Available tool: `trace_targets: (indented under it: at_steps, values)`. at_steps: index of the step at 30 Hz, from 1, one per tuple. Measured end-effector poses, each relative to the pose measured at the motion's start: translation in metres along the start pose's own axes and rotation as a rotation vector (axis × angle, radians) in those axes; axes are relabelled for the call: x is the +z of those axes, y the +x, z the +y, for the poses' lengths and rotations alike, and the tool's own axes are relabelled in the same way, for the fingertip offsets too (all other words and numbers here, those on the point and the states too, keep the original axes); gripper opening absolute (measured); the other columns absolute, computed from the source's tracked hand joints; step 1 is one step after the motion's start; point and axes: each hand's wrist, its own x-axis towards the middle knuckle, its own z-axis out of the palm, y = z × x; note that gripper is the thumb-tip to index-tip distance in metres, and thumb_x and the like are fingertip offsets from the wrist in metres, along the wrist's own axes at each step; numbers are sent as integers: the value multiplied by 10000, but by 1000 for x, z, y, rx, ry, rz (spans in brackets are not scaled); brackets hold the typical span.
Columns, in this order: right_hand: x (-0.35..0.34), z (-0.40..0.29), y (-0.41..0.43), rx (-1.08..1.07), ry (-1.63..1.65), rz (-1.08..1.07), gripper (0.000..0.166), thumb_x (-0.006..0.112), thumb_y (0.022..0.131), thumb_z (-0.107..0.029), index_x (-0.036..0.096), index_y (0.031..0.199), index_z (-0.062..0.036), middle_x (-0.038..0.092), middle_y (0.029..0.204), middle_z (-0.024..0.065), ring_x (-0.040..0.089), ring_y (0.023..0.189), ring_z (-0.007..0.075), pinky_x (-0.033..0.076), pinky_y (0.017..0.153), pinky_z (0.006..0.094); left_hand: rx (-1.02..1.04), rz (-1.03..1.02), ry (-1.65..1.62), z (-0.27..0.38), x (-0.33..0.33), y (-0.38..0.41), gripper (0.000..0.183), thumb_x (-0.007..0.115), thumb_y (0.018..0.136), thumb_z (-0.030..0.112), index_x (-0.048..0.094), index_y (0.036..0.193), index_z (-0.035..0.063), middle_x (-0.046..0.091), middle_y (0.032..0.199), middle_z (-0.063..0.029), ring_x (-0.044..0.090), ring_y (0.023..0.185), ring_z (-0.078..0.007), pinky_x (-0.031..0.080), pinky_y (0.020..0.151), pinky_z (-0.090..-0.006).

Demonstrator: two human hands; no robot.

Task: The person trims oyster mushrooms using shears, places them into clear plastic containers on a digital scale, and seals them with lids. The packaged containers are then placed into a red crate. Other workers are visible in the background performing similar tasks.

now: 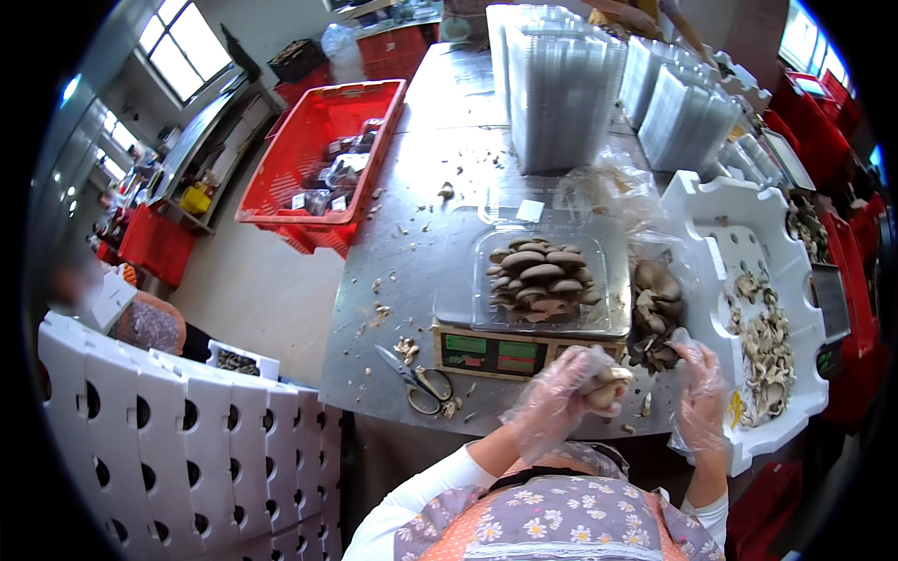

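Observation:
My left hand point(561, 393), in a clear plastic glove, grips a small clump of oyster mushrooms point(603, 394) just in front of the scale's near edge. My right hand point(701, 396), gloved too, is beside a pile of dark oyster mushrooms point(657, 308) right of the scale. Its fingertips are close to the pile; whether they touch or pinch anything is unclear. On the digital scale point(457, 365) rests a clear plastic clamshell box point(484, 270), its lid tipped back. Overlapping grey-brown oyster mushrooms point(544, 273) fill the middle of the box. A white label point(530, 210) lies at its lid.
Black-handled scissors point(428, 389) and mushroom scraps lie left of the scale. A white foam crate point(744, 238) with mushroom pieces stands at right. Stacked clear containers point(561, 91) tower behind. A red crate point(316, 217) holds packed boxes. Foam crates point(189, 435) line the lower left, near another person point(151, 322).

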Motion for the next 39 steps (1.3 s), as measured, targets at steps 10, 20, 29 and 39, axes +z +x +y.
trace_targets:
  at_steps: [10,20,29,39]
  values:
    - [12,-60,21,120,379,-180,260,708,814,-23,703,1073,-51,653,950,135,642,813,274,511,699,381,-31,23,-47,29,-7,-17,663,399,1030,619,559,1266,20,629,1154,-154,657,1060,-328,572,898,-468]
    - [51,-61,25,193,762,-223,186,707,895,-86,663,1069,-36,680,876,102,663,675,218,545,616,340,-21,34,148,30,-7,-23,343,609,1021,212,521,1284,10,580,1238,-131,618,1117,-230,541,947,-391]
    - [-37,42,35,719,2059,741,548,540,1059,-324,416,1421,69,624,1206,179,664,946,165,574,648,250,89,-1,6,34,-13,-17,427,574,1039,340,531,1287,-6,568,1280,-203,618,1142,-292,550,944,-429]
    - [31,-89,31,-200,170,-193,712,887,691,-259,612,1331,-110,599,1250,149,625,1056,321,523,865,436,-105,141,126,25,19,-19,675,478,1056,481,321,1535,34,471,1459,-125,452,1373,-239,331,1185,-427]
